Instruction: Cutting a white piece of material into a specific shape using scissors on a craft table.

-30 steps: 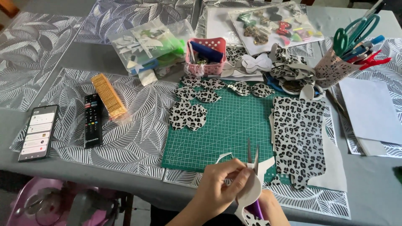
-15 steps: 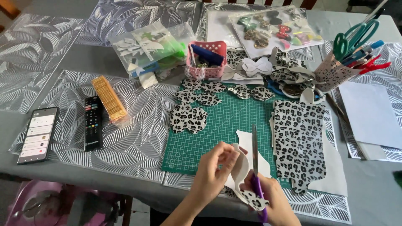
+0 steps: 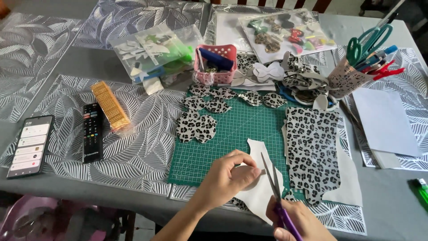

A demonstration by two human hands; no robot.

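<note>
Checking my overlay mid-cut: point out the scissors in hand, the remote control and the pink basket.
scissors [image 3: 271, 177], head view, on the blades above the white sheet.
remote control [image 3: 92, 132], head view, middle of its black body.
pink basket [image 3: 216, 76], head view, on its front wall.

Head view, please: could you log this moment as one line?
left hand: holds white sheet | right hand: purple scissors cutting sheet | under: green cutting mat | beside: leopard-print sheet
</note>
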